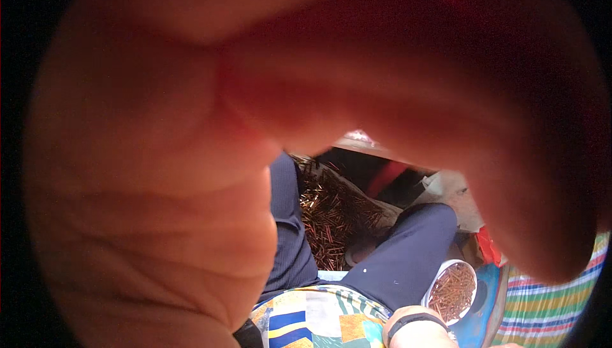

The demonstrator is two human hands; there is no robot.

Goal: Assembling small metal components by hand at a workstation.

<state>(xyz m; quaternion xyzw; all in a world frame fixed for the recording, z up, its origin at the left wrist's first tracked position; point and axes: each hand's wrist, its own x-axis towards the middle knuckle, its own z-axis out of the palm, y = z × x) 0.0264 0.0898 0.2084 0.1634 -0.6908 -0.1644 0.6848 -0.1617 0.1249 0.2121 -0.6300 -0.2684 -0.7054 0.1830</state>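
Observation:
My left hand (153,176) is very close and blurred, its palm covering most of the left and top of the view. Its fingers reach across to the right, stretched and slightly bent, with nothing visible in them. At the bottom, right of the middle, a wrist with a black band (417,318) shows, apparently my right; the fingers of that hand are hidden. Nearest to it stands a white bowl (435,282) filled with thin, copper-brown sticks (454,289). I cannot make out what kind they are.
My legs in dark blue trousers (408,239) spread around a large heap of similar thin, golden-brown pieces (328,220). A blue surface (488,290) lies beside the bowl. Farther right is a striped, multicoloured sheet (548,310). A pale crumpled item (452,192) lies beyond my knee.

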